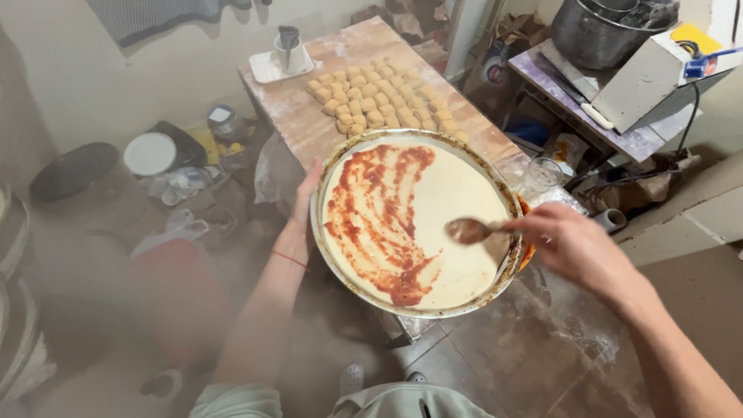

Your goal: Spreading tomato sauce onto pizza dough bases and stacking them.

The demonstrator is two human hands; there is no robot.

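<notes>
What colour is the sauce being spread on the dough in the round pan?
Red sauce, smeared over the left part of the pale dough; the head view shows it.
</notes>
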